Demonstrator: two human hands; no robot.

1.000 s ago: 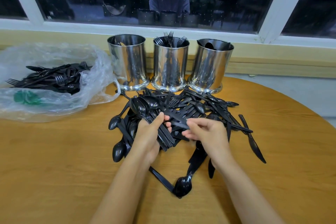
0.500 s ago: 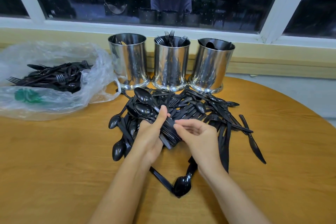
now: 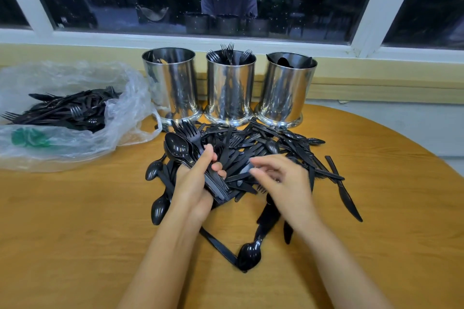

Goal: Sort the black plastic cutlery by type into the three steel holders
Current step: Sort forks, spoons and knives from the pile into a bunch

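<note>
A heap of black plastic cutlery (image 3: 276, 150) lies on the round wooden table (image 3: 75, 221) in front of three steel holders. The left holder (image 3: 173, 83) shows little inside, the middle holder (image 3: 229, 85) has forks standing up, and the right holder (image 3: 286, 88) has dark pieces in it. My left hand (image 3: 193, 183) grips a bundle of spoons and forks (image 3: 185, 148), heads pointing up and left. My right hand (image 3: 283, 180) hovers over the heap with fingers loosely bent toward the bundle, blurred, holding nothing that I can see.
A clear plastic bag (image 3: 62, 118) with more black cutlery lies at the left. Loose spoons (image 3: 248, 253) and a knife (image 3: 344, 190) lie near the front and right of the heap. A window sill and wall stand just behind the holders.
My left hand has raised its bundle, and forks now show above the spoons. My right hand has let go near the bundle and drawn back slightly to the right.
</note>
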